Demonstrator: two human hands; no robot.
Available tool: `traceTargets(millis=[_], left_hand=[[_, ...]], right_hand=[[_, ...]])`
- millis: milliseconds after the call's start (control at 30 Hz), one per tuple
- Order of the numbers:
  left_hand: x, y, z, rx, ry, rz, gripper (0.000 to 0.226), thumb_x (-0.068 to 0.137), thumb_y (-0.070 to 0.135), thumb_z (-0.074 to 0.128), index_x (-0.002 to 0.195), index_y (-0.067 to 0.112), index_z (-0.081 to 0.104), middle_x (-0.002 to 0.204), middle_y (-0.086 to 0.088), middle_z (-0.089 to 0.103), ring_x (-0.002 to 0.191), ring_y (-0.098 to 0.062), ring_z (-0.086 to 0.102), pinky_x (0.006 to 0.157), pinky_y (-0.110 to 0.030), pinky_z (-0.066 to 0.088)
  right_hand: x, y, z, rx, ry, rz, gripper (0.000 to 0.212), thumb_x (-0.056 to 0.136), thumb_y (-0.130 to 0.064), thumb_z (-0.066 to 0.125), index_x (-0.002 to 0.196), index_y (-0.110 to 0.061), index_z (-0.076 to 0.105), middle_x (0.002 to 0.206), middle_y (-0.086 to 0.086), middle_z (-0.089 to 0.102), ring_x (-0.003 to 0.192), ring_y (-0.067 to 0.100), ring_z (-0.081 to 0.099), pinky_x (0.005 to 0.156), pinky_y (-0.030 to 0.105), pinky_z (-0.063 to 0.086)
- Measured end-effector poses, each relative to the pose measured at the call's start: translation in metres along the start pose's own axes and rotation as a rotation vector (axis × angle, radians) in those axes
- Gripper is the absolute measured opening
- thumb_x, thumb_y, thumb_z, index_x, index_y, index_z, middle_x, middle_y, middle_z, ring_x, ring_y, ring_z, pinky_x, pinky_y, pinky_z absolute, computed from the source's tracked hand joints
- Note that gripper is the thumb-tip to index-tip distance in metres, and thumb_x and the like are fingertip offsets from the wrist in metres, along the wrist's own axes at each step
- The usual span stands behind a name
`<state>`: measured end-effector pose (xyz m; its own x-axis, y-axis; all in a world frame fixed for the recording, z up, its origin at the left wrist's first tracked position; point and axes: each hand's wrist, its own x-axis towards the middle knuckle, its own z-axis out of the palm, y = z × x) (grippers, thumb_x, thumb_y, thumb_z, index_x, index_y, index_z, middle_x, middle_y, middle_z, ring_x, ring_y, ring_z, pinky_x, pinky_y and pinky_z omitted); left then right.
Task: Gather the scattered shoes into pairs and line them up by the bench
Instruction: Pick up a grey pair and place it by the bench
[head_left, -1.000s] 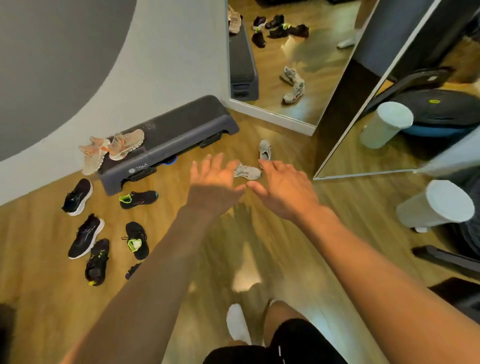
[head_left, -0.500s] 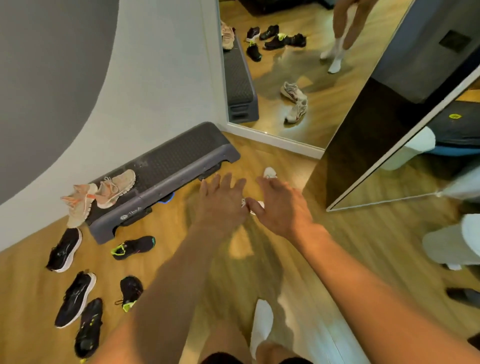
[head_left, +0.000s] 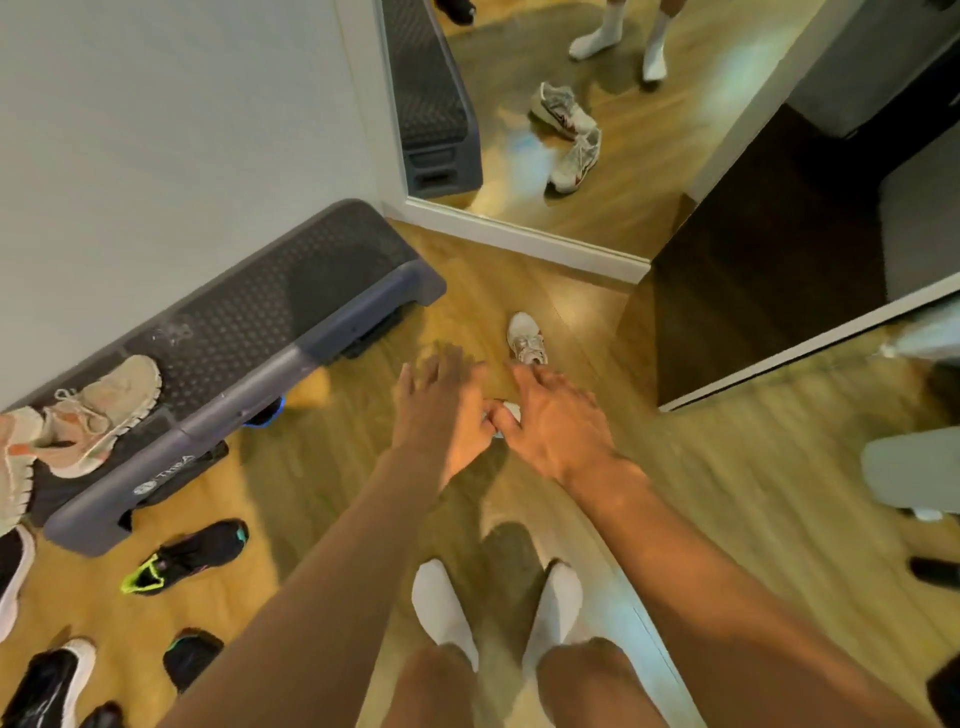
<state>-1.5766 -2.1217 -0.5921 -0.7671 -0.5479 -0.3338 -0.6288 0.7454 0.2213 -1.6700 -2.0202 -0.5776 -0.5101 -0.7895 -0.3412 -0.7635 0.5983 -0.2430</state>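
Two white running shoes lie on the wood floor before the mirror. One white shoe (head_left: 527, 339) is in full view, just beyond my right hand. The second white shoe (head_left: 503, 415) shows only as a sliver between my hands. My left hand (head_left: 441, 410) and my right hand (head_left: 553, 421) hover over it with fingers spread, holding nothing. The dark grey step bench (head_left: 249, 332) runs along the wall at left. A peach shoe (head_left: 101, 415) and part of its mate (head_left: 13, 467) sit on the bench's near end.
Black shoes lie on the floor at lower left, one with neon green trim (head_left: 189, 556), another with a white sole (head_left: 44, 686). A leaning mirror (head_left: 545, 124) reflects the white shoes. A second mirror panel (head_left: 800, 343) stands right. My socked feet (head_left: 498, 603) are below my hands.
I have stepped closer to the white shoes. Both hands have dropped lower over the nearer shoe, now almost wholly covered. The bench and the far shoe look larger.
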Motion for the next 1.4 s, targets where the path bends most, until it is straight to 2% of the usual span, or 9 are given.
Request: traceTargets(millis=[367,533,700,867,1000,1133,1233,1300,1400], left_hand=[[0.165,-0.067,0.284,0.077,-0.139,-0.029,0.062,0.087,0.037,0.049,0.145,0.025,0.03,0.145,-0.01,0.038,0.136,-0.033,0.03,0.113,-0.053,0.02],[0.242,-0.086,0.404,0.203,-0.148,0.037,0.077,0.083,0.048,0.055,0.147,0.024,0.02,0.151,-0.01,0.027,0.141,-0.034,0.023,0.115,-0.057,0.015],[0.287,-0.103,0.473,0.254,-0.163,0.171,0.093,0.07,0.058,0.07,0.142,0.021,0.024,0.143,-0.008,0.037,0.133,-0.032,0.036,0.109,-0.055,0.027],[0.315,-0.114,0.499,0.282,-0.073,0.222,0.079,0.072,0.055,0.067,0.136,0.022,0.033,0.129,-0.007,0.049,0.117,-0.031,0.049,0.093,-0.05,0.043],[0.326,-0.117,0.492,0.094,-0.085,0.224,0.068,0.069,0.054,0.072,0.121,0.018,0.047,0.112,-0.006,0.06,0.101,-0.029,0.059,0.084,-0.042,0.05],[0.322,-0.137,0.472,-0.467,-0.193,-0.057,0.057,0.06,0.031,0.086,0.11,0.017,0.062,0.101,-0.003,0.069,0.087,-0.02,0.065,0.075,-0.034,0.054],[0.302,-0.167,0.465,-0.993,-0.292,-0.304,0.05,0.058,0.032,0.086,0.104,0.018,0.07,0.097,-0.004,0.073,0.087,-0.024,0.07,0.069,-0.032,0.056],[0.29,-0.185,0.466,-1.267,-0.387,-0.345,0.048,0.066,0.036,0.081,0.109,0.016,0.071,0.105,-0.01,0.073,0.092,-0.028,0.071,0.072,-0.036,0.058],[0.282,-0.206,0.463,-1.383,-0.384,-0.393,0.057,0.069,0.042,0.078,0.117,0.013,0.068,0.115,-0.015,0.069,0.103,-0.033,0.067,0.086,-0.044,0.056]], right_hand=[[0.176,0.087,0.283,0.188,-0.188,0.076,0.054,0.091,-0.045,0.04,0.14,-0.025,0.034,0.137,0.009,0.045,0.126,0.03,0.042,0.099,0.047,0.04],[0.243,0.142,0.393,0.073,-0.214,-0.104,0.054,0.091,-0.04,0.047,0.139,-0.018,0.037,0.134,0.011,0.047,0.121,0.032,0.046,0.096,0.043,0.042],[0.279,0.176,0.457,-0.284,-0.233,-0.352,0.072,0.087,-0.052,0.051,0.142,-0.01,0.03,0.144,0.013,0.033,0.124,0.034,0.043,0.095,0.044,0.041],[0.3,0.189,0.5,-0.452,-0.084,-0.388,0.08,0.084,-0.045,0.059,0.147,-0.01,0.023,0.15,0.013,0.021,0.126,0.033,0.037,0.091,0.043,0.041],[0.31,0.193,0.499,-0.331,0.04,-0.376,0.072,0.079,-0.041,0.065,0.139,-0.019,0.033,0.137,0.004,0.039,0.112,0.029,0.048,0.083,0.041,0.039],[0.319,0.18,0.476,-0.124,0.124,-0.383,0.063,0.076,-0.036,0.058,0.135,-0.022,0.039,0.127,0.0,0.055,0.115,0.025,0.052,0.098,0.04,0.031],[0.321,0.159,0.455,0.012,0.198,-0.413,0.068,0.077,-0.038,0.04,0.141,-0.017,0.037,0.138,0.003,0.05,0.131,0.023,0.042,0.111,0.039,0.019],[0.323,0.147,0.448,0.045,0.248,-0.453,0.064,0.085,-0.026,0.047,0.146,-0.015,0.032,0.147,0.005,0.042,0.135,0.024,0.038,0.109,0.038,0.027],[0.323,0.134,0.45,0.024,0.238,-0.531,0.055,0.095,-0.019,0.044,0.148,-0.013,0.029,0.152,0.007,0.035,0.139,0.026,0.032,0.108,0.042,0.03]])
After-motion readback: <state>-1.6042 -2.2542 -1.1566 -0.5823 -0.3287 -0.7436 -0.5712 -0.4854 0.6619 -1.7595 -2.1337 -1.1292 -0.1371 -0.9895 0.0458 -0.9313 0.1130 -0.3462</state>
